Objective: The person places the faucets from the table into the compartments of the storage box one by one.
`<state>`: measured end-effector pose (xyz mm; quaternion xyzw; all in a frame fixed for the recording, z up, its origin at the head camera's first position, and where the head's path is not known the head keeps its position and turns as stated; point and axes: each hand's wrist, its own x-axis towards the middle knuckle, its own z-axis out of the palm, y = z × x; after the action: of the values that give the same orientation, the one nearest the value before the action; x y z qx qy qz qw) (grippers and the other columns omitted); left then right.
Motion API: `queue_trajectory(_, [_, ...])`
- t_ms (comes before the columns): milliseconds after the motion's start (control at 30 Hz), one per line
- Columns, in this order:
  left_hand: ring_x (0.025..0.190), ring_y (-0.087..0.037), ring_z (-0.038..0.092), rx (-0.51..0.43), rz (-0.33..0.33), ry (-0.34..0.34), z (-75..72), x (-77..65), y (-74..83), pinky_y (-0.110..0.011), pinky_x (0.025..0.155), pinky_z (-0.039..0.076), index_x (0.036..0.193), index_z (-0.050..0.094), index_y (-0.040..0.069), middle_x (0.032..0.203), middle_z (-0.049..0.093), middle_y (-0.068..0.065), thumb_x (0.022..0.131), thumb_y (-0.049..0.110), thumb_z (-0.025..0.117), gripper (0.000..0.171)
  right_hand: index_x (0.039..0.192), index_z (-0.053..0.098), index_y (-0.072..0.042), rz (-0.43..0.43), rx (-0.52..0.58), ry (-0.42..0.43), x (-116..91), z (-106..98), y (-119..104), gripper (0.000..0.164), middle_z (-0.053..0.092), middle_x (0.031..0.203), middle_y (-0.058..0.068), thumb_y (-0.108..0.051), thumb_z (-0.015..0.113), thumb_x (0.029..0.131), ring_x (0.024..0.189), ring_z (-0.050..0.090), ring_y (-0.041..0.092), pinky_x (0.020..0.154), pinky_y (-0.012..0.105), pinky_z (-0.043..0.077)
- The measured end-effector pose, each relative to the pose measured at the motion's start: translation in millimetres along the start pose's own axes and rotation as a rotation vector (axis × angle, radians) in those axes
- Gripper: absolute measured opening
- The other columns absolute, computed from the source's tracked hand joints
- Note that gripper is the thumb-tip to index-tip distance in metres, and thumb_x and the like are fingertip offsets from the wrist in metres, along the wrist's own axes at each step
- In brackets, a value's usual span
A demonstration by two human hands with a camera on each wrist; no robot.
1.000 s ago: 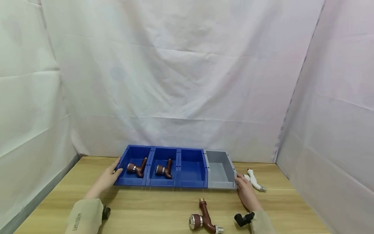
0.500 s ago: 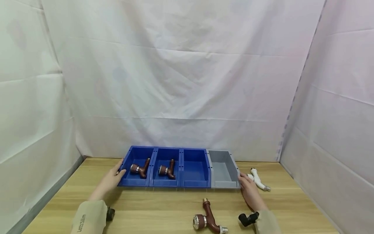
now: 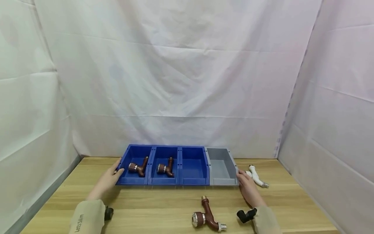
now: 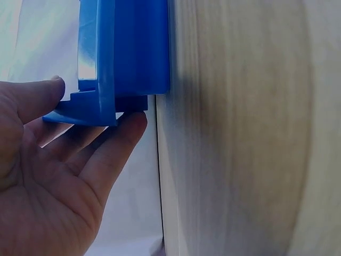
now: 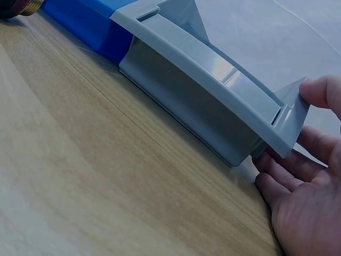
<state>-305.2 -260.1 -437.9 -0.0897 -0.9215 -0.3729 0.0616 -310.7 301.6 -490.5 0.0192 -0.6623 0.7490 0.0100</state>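
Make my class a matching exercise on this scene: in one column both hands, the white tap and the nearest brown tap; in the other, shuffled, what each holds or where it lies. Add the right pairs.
Column one
1. Left hand
2. Right hand
3. White tap
4. Nearest brown tap

Column two
A. Holds the gray bin
B. Lies on the table in front of the bin row
C. Holds the leftmost blue bin
D. Lies right of the gray bin

Right pairs: 1-C, 2-A, 3-D, 4-B
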Motion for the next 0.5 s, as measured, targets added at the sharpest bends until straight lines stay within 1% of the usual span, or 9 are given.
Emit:
queue_trajectory(100, [0.123,-0.057,0.040,-0.010,-0.001,-0.005,1.2,-0.3,-1.8,-0.064,0.098,0.035,0.150,0.017,-0.010,0.143,0.026,-0.041,0.105,0.022,0.044,0.061,0.150,0.027,0.003,-0.003,-0.013,0.003,-2,0,1,0.056,0.028,0.153,0.017,-0.021,0.048,0.103,0.127,0.043,0.010,0.094,0.015,0.040])
queue_trajectory(167, [0.123,-0.058,0.038,-0.010,0.001,-0.006,1.0,1.4,-1.8,-0.064,0.098,0.035,0.149,0.016,-0.010,0.143,0.025,-0.041,0.105,0.022,0.043,0.061,0.151,0.024,0.003,-0.011,-0.010,-0.002,-2,0,-1,0.060,0.026,0.154,0.018,-0.022,0.048,0.103,0.127,0.042,0.009,0.095,0.015,0.039])
queue_trajectory(267, [0.123,-0.058,0.038,-0.002,0.009,0.000,-1.3,3.0,-0.4,-0.064,0.098,0.035,0.150,0.015,-0.010,0.143,0.025,-0.041,0.105,0.025,0.042,0.062,0.152,0.019,0.002,-0.014,0.026,0.007,-2,3,-4,0.063,0.023,0.155,0.018,-0.022,0.049,0.102,0.121,0.046,0.003,0.094,0.015,0.039])
queue_trajectory(367, [0.121,-0.057,0.041,0.005,0.015,0.001,-2.4,3.8,0.2,-0.063,0.098,0.036,0.149,0.016,-0.010,0.141,0.028,-0.042,0.105,0.025,0.042,0.062,0.153,0.015,0.002,-0.019,0.070,0.030,-3,5,-9,0.064,0.022,0.154,0.018,-0.018,0.047,0.102,0.111,0.051,-0.002,0.093,0.016,0.040])
queue_trajectory(433, [0.120,-0.056,0.043,0.008,0.015,-0.003,-1.9,2.9,0.0,-0.063,0.097,0.036,0.150,0.016,-0.010,0.141,0.029,-0.042,0.105,0.025,0.043,0.062,0.154,0.013,0.001,-0.026,0.102,0.047,-4,6,-12,0.063,0.021,0.153,0.019,-0.014,0.045,0.103,0.111,0.052,0.000,0.096,0.019,0.040])
queue_trajectory(500, [0.120,-0.057,0.043,0.003,0.013,-0.007,-1.4,1.2,-1.1,-0.063,0.097,0.036,0.150,0.015,-0.010,0.141,0.029,-0.042,0.105,0.024,0.043,0.063,0.154,0.009,0.000,-0.024,0.098,0.064,-7,7,-16,0.063,0.019,0.153,0.020,-0.013,0.044,0.103,0.118,0.048,0.005,0.102,0.022,0.037])
